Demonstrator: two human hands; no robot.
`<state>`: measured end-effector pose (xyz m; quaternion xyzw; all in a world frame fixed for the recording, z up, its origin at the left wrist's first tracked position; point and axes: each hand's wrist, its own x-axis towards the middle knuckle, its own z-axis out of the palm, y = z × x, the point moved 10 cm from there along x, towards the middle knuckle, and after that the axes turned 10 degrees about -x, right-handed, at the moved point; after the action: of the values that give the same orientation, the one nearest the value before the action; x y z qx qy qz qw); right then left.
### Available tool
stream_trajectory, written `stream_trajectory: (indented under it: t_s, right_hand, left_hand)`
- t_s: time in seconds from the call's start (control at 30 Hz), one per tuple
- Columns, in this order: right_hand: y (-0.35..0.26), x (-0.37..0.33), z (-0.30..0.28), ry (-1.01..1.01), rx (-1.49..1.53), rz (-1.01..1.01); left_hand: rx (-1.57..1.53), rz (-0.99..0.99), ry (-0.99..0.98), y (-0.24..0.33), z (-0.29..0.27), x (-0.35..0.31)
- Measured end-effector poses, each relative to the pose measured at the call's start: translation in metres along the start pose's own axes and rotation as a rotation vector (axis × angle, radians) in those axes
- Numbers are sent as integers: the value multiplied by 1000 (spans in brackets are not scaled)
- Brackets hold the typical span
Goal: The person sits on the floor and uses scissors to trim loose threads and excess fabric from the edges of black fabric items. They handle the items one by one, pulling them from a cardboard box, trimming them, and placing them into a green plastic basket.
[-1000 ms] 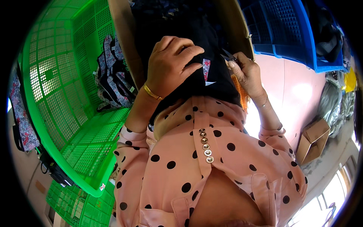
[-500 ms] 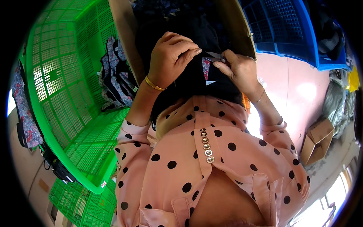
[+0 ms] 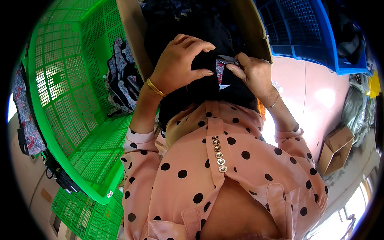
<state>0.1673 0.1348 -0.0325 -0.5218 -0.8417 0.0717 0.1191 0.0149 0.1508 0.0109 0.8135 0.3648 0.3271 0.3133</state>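
Over my lap lies black cloth [image 3: 194, 90] with a narrow floral piece [image 3: 219, 73] and a small white tag [image 3: 224, 86] on it. My right hand [image 3: 255, 76] is closed round thread snips [image 3: 227, 59], whose metal blades point left above the floral piece. Their handles are hidden inside my fingers. Left of the blades, my left hand [image 3: 178, 62] hovers over the black cloth, thumb and fingertips apart, and nothing shows between them.
A cardboard box [image 3: 134, 34] of dark pieces stands ahead. At the left is a large green crate [image 3: 60, 132] with floral-and-black garments [image 3: 122, 80] inside. A blue crate [image 3: 298, 30] is at far right, a small carton [image 3: 336, 150] below it.
The thumb and fingers of my left hand have parted from a pinch, and that hand has shifted slightly left and down. My right hand with the snips has stayed nearly still.
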Motion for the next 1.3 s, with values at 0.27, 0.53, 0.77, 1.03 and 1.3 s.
stream_trajectory:
  t_s: [0.27, 0.53, 0.77, 1.03, 1.3]
  right_hand:
    - [3, -1, -4, 29, -17, -8]
    - [-5, 2, -8, 99, 8, -44]
    - [-7, 6, -3, 50, -25, -46]
    - [21, 18, 23, -88, 909, 358]
    - [4, 29, 38, -136, 1000, 313]
  left_hand:
    - [67, 19, 110, 4, 3, -2]
    - [-87, -11, 280, -11, -3, 0]
    - [-232, -179, 261, -28, 1, -5]
    - [-728, -503, 421, -69, 3, -55]
    - [-459, -791, 157, -66, 9, -83]
